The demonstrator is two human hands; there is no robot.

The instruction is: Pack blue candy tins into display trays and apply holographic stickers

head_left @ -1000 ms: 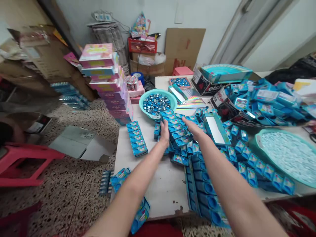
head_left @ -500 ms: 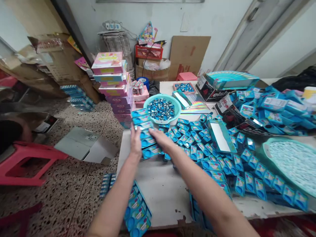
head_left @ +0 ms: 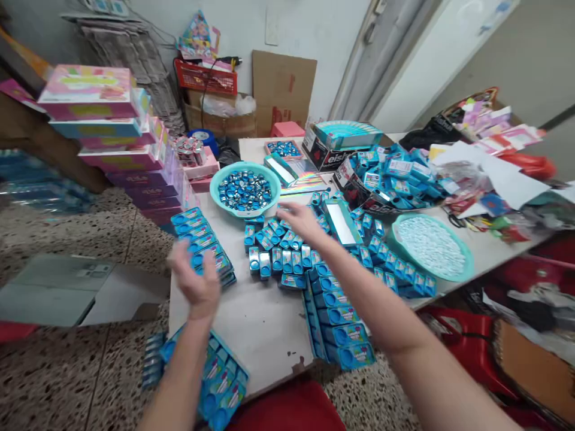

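Observation:
A row of small blue boxes with round windows (head_left: 204,239) lies stacked at the table's left edge. Just in front of it is my left hand (head_left: 197,278), fingers spread and curved, somewhat blurred and holding nothing. My right hand (head_left: 300,222) hovers over many loose small blue boxes (head_left: 287,260) in the middle of the table. Its fingers are stretched out to the left, with nothing seen in them. More blue boxes stand lined up in a tray (head_left: 344,323) by the front edge. Another filled blue tray (head_left: 222,383) sits at the lower left, partly behind my left forearm.
A turquoise basin (head_left: 215,194) of blue-and-silver round pieces stands behind the boxes. A second basin (head_left: 465,269) holds pale pieces at right. Cartons (head_left: 350,179) heaped with blue packs are behind. Pink and purple boxes (head_left: 148,179) rise in a tall stack at left.
Both hands have let go of the row of blue boxes, which now rests on the table. My right hand has moved away to the right, and the view has turned right.

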